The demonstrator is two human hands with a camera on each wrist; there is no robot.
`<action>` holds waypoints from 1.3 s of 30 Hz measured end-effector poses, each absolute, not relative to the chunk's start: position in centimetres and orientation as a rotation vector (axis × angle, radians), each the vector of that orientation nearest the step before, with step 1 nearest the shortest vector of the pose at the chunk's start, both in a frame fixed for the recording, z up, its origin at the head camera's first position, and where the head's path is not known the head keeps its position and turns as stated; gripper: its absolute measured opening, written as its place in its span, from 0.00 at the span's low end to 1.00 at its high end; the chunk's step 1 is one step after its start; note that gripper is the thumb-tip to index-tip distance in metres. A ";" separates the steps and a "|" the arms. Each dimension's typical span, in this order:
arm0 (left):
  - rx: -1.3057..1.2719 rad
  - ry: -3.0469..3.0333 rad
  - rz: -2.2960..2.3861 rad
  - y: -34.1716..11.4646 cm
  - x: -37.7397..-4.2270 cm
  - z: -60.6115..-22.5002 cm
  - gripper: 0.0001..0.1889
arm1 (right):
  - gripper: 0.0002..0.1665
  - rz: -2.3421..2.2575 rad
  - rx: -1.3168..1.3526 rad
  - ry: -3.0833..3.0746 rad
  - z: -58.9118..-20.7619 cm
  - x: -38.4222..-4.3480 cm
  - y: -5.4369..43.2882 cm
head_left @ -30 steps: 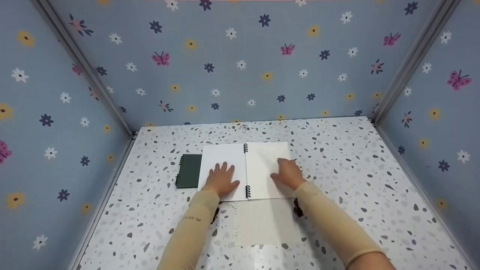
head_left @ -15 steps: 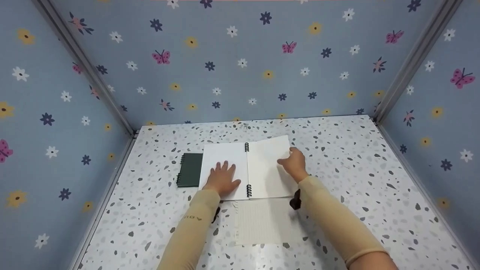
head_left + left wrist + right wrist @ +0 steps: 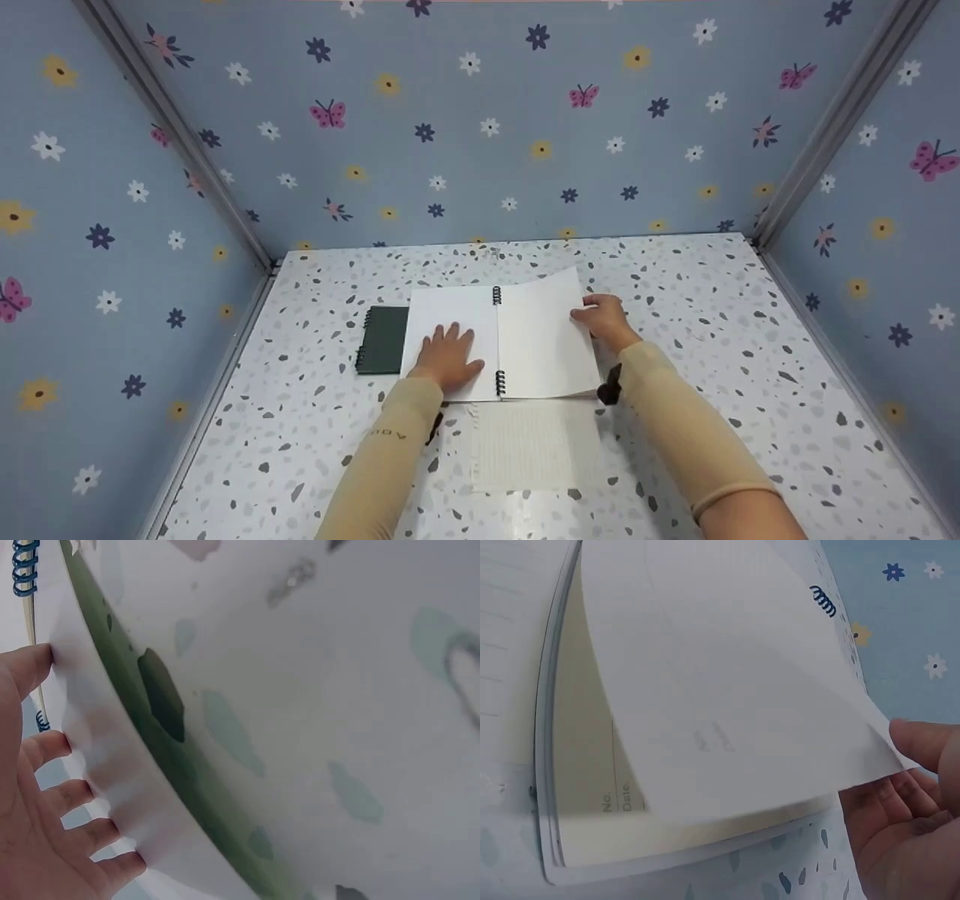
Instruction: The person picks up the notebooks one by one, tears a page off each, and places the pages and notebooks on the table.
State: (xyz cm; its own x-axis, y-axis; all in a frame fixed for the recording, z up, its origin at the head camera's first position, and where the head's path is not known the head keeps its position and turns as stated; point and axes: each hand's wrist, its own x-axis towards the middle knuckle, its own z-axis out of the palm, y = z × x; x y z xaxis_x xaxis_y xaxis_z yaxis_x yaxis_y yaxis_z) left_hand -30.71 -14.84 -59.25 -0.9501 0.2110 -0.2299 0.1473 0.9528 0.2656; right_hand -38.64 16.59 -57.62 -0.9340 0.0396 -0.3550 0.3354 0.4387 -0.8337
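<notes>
An open spiral notebook (image 3: 465, 304) with white pages lies on the speckled table. My left hand (image 3: 448, 358) rests on its left page with fingers spread; the left wrist view shows the fingertips (image 3: 67, 791) pressing the paper. At the right edge, my right hand (image 3: 606, 319) pinches the corner of a page (image 3: 544, 322) between thumb and fingers. That page is lifted and bowed. Under it, the right wrist view shows a cream sheet (image 3: 585, 832) printed with "No." and "Date". Black spiral rings (image 3: 500, 382) run along the notebook's middle.
A dark green spiral notebook (image 3: 384, 341) lies partly beneath the open one's left side. A torn, lined cream sheet (image 3: 536, 446) lies in front of it on the speckled table (image 3: 720, 360). Flowered blue panels (image 3: 480, 112) stand at the back and both sides.
My right hand has moved to the right, out to the page's edge, and the page's outer side has risen off the sheets below. The left hand has stayed flat in place.
</notes>
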 end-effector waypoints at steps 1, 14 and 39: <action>0.256 2.844 0.365 -14.8 -30.8 -59.2 0.39 | 0.31 -1.472 0.323 2.423 -57.6 -38.6 16.6; 0.172 2.853 0.383 -14.0 -32.3 -58.9 0.39 | 0.21 -1.438 0.209 2.596 -58.8 -38.0 16.6; 0.115 2.831 0.213 -13.8 -32.9 -58.4 0.38 | 0.22 -1.468 0.428 2.515 -61.2 -36.2 16.6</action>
State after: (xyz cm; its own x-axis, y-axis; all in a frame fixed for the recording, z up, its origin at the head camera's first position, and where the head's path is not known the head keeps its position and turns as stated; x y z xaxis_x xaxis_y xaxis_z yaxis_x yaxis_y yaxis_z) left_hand -32.87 -13.84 -58.42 -0.9521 0.1007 -0.2886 0.0565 0.9859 0.1576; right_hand -36.24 16.62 -61.20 -0.9385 0.1476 -0.3120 0.3443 0.4654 -0.8154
